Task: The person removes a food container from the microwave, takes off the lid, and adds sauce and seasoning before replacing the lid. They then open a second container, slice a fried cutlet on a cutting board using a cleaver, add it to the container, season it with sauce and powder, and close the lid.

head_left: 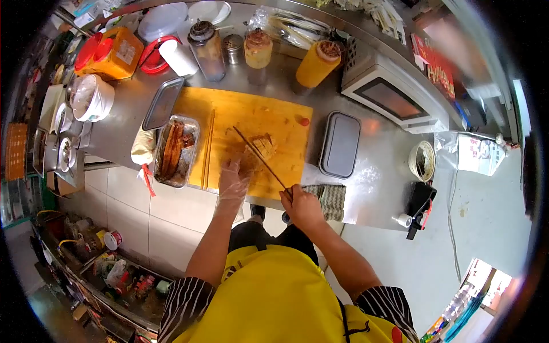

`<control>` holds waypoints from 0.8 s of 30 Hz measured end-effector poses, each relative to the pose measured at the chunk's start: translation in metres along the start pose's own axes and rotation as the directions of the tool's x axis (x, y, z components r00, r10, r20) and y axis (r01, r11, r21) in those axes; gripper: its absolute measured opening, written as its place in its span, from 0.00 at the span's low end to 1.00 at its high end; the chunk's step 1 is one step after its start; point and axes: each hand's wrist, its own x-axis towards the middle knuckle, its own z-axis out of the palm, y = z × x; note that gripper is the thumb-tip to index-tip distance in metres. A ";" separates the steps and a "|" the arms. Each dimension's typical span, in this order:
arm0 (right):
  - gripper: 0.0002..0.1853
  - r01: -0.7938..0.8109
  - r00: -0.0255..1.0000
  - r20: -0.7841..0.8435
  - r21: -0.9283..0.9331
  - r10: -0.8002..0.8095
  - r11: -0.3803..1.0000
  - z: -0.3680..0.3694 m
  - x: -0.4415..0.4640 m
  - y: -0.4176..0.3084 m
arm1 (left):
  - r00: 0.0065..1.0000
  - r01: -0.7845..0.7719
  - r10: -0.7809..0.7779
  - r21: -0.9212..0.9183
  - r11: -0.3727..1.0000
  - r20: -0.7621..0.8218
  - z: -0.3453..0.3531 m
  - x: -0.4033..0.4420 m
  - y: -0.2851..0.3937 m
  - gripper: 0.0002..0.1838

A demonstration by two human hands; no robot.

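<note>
My right hand [301, 207] is closed round the handle of a long knife [258, 154], seen almost edge-on as a thin dark line. The blade slants up and left over the wooden cutting board [291, 126]. Beside and under it lie cut pieces of pale-brown food [264, 146]. My left hand [233, 178], in a clear plastic glove, rests on the board just left of the blade, near the food. Its fingertips are blurred by the glove, so their grip is unclear. Left of that hand lies a pair of long chopsticks [209, 150].
A foil tray [191, 166] of browned meat strips stands at the board's left edge. Sauce bottles [318, 63] line the back. On the right are a grey lidded box [341, 144], a folded cloth [331, 201], a microwave [394, 91] and a bowl [422, 161].
</note>
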 end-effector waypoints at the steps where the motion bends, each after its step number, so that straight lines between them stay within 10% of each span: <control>1: 0.20 0.001 1.000 0.012 -0.031 -0.001 1.000 0.003 0.003 0.002 | 1.000 -0.002 0.002 -0.071 0.998 -0.010 0.000 0.001 0.001 0.32; 11: 0.20 -0.016 0.994 0.104 -0.086 0.025 0.996 0.021 0.006 0.004 | 0.965 -0.072 -0.073 -0.520 0.851 -0.252 0.022 -0.012 -0.032 0.16; 24: 0.23 0.043 0.991 0.131 -0.039 -0.037 0.998 0.006 0.003 -0.015 | 0.972 0.036 -0.203 -0.779 0.626 -0.118 0.028 -0.013 -0.049 0.15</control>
